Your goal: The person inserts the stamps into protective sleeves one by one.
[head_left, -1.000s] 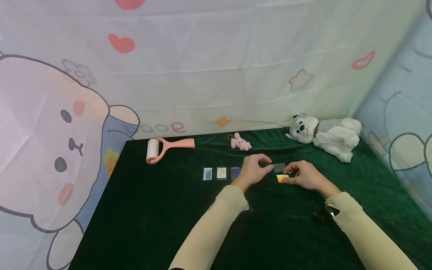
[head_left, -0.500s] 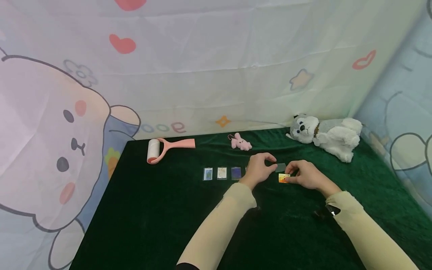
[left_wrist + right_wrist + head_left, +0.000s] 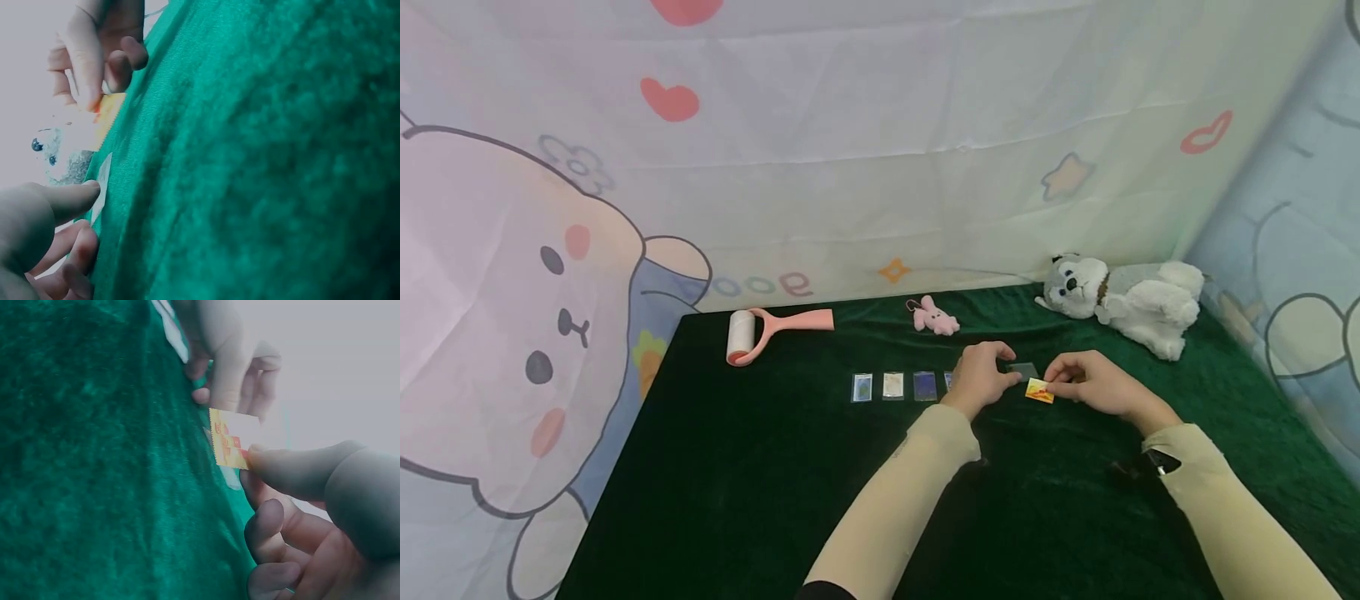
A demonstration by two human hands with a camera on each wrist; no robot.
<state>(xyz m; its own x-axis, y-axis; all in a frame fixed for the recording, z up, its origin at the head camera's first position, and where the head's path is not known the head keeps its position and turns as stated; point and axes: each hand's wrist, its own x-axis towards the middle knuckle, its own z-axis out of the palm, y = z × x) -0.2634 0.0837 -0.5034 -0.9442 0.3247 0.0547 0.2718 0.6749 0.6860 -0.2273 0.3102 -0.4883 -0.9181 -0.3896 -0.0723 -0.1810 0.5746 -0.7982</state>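
Observation:
My right hand (image 3: 1093, 387) pinches a small yellow-and-orange stamp (image 3: 1040, 390) between thumb and fingers, just above the green cloth. In the right wrist view the stamp (image 3: 230, 437) has a toothed edge and red marks. My left hand (image 3: 981, 379) holds a clear plastic sleeve (image 3: 1024, 372) at its left end. The left wrist view shows the left thumb against this sleeve (image 3: 102, 187), which lies low on the cloth. The stamp stands near the sleeve's front right corner, outside it. Left of my hands lie several sleeved stamps (image 3: 892, 385) in a row, one partly hidden by the left hand.
A pink lint roller (image 3: 775, 327) lies at the back left. Behind the hands is a small pink plush rabbit (image 3: 935, 317). A grey-and-white plush dog (image 3: 1123, 300) lies at the back right, before a printed curtain (image 3: 850, 167).
My right hand has lifted the stamp off the cloth, tilted it, and drawn it slightly right. My left hand has shifted right along the row, uncovering part of another sleeved stamp.

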